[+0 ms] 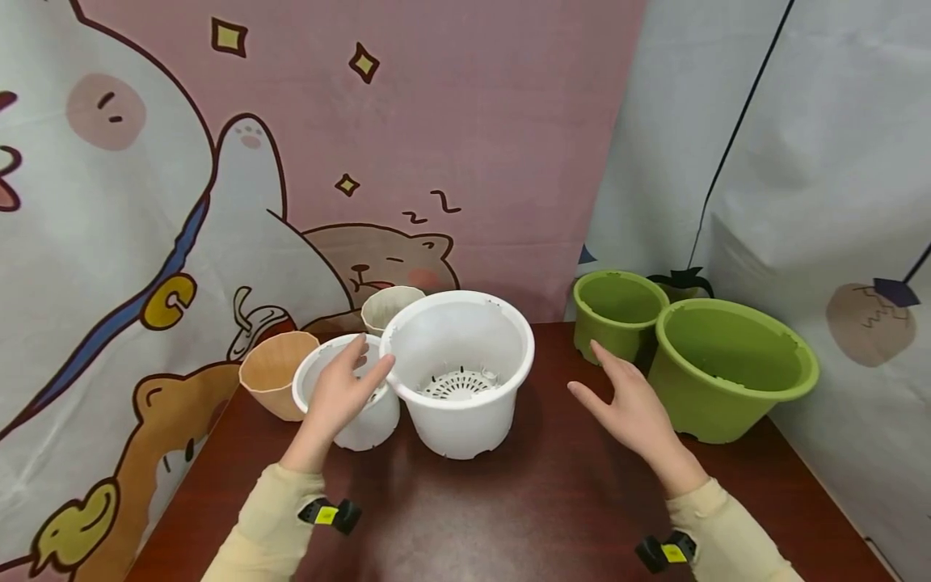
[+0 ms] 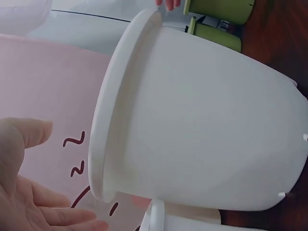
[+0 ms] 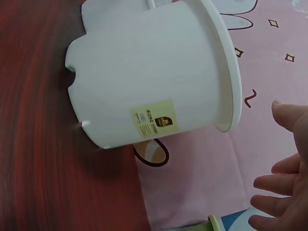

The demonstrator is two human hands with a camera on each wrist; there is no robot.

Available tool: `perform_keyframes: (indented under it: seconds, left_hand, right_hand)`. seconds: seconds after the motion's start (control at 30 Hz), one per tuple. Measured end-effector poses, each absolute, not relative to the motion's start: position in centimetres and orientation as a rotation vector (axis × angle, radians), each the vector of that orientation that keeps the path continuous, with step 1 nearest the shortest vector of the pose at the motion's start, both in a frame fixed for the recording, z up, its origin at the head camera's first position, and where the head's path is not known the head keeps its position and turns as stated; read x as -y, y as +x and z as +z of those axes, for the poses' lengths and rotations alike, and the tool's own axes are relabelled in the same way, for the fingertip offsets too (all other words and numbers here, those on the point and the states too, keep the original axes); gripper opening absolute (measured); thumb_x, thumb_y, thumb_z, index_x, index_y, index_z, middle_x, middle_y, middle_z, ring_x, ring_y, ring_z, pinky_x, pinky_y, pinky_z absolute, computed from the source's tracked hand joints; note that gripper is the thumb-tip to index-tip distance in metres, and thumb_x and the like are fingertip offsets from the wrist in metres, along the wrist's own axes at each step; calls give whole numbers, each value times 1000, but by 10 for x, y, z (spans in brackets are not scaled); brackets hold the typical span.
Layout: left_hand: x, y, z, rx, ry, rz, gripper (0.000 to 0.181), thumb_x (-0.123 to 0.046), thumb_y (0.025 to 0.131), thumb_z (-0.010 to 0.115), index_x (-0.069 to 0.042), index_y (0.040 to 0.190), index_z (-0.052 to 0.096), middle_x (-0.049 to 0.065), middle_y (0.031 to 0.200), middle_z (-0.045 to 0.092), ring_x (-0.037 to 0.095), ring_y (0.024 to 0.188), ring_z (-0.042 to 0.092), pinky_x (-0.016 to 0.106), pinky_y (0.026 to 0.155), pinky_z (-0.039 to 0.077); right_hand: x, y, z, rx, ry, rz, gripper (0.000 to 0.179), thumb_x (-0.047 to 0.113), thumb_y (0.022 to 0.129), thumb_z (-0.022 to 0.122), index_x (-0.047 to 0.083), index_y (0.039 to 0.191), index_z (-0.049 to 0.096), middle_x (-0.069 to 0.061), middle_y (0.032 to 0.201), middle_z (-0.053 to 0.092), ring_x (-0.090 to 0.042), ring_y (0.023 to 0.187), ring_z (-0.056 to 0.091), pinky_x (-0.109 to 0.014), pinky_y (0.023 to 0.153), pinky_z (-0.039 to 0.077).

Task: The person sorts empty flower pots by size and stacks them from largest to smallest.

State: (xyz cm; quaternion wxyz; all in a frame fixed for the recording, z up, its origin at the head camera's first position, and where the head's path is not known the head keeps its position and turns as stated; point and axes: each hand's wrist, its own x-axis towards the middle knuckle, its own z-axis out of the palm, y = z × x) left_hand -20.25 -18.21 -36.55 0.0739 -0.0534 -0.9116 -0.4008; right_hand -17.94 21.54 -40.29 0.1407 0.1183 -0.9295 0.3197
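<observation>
Head view: a large white pot (image 1: 461, 420) stands upright on the desk (image 1: 545, 509). The left hand (image 1: 340, 396) and right hand (image 1: 634, 411) flank it, fingers spread, holding nothing. Right of it, green pots (image 1: 716, 408) seem grouped by colour.

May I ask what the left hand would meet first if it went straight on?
The left hand would probably meet the large white pot first, around its rim, though depth is unclear.
</observation>
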Motion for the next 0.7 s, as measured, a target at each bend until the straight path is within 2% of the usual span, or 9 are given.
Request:
perform_keyframes:
  seconds: [0.43,0.7]
  left_hand:
    - [177,-212,-369,2697,-69,-1448,73,-35,98,63,4,151,33,29,142,48,42,125,52,51,101,49]
    - [175,-215,-374,2630,-32,-1590,72,-29,98,64,3,152,31,30,142,47,42,123,54,42,87,58]
  right_hand:
    - [-191,-199,-410,2581,349,1361,68,28,97,66,-3,150,37,-25,142,50,-39,130,49,-55,105,43]
    - [-176,-209,-412,2557,301,1531,72,32,97,65,0,152,32,-24,143,50,-42,126,52,-54,104,44]
